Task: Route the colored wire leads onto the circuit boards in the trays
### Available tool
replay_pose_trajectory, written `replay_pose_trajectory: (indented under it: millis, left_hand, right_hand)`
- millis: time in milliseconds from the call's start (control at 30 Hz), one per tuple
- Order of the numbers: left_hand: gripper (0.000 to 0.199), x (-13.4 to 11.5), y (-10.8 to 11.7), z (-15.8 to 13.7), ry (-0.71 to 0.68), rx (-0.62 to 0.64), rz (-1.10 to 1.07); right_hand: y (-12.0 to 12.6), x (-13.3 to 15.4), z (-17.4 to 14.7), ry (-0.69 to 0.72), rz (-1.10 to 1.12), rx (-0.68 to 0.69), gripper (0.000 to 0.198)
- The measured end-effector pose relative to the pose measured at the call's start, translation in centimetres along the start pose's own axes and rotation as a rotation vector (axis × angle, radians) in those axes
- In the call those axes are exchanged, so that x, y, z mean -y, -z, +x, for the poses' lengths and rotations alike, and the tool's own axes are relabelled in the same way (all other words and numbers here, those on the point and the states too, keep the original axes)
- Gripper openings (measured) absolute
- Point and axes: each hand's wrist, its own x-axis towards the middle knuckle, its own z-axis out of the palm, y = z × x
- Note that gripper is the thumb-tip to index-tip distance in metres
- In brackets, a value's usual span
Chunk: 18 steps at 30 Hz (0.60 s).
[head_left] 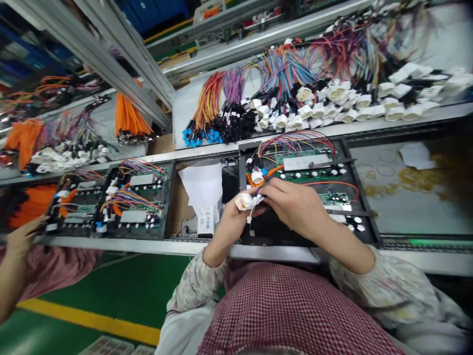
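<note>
A white plug connector (pixel 244 201) with several wires sits in my left hand (pixel 229 224), whose fingers are closed round it at the left edge of a black tray (pixel 264 239). My right hand (pixel 291 202) meets it there, fingers pinched by the wires just right of the plug; what exactly they grip is hidden. Smaller white connectors (pixel 255 199) dangle between the hands. In the tray lie green circuit boards with a metal heat sink (pixel 306 162), and orange wires (pixel 273 171) lead towards the hands. Another white connector (pixel 256 176) and a blue one lie just beyond.
Bundled wire harnesses (pixel 283 69) with white connectors cover the shelf behind. On the line to the left are further black trays (pixel 138 197), white paper (pixel 203 185) and a small labelled box (pixel 206 220). A co-worker's hand (pixel 22 239) touches the far-left tray. Rubber bands (pixel 417 177) lie right.
</note>
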Motion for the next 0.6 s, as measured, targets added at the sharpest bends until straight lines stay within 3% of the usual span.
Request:
replay_pose_trajectory:
  millis: [67, 200, 267, 333, 467, 600]
  left_hand:
    - [0.033, 0.6, -1.1, 0.7, -0.019, 0.05, 0.122]
    - [0.026, 1.9, -2.6, 2.0, -0.134, -0.044, 0.227]
    - [0.025, 2.3, -3.0, 2.4, -0.13, -0.07, 0.236]
    - [0.023, 2.5, -3.2, 2.7, -0.111, -0.1, 0.255]
    - [0.018, 2.4, -3.4, 2.8, -0.083, -0.134, 0.361]
    - [0.018, 1.2, -3.7, 2.6, -0.108, -0.07, 0.438]
  right_hand:
    - [0.6, -0.2, -0.5, -0.041, 0.097, 0.007, 0.026]
    - [2.6, -2.2, -3.4, -0.241, 0.293, -0.088, 0.025]
    - [3.3, -3.6, -5.2, -0.396, 0.267, -0.185, 0.022]
    - [3.4, -4.4, -6.6, -0.472, 0.218, -0.184, 0.025]
    - [1.6, -4.1, -7.2, -0.418, 0.107, -0.031, 0.032]
    - [0.3, -3.7, -6.2, -0.408, 0.024, -0.077, 0.031]
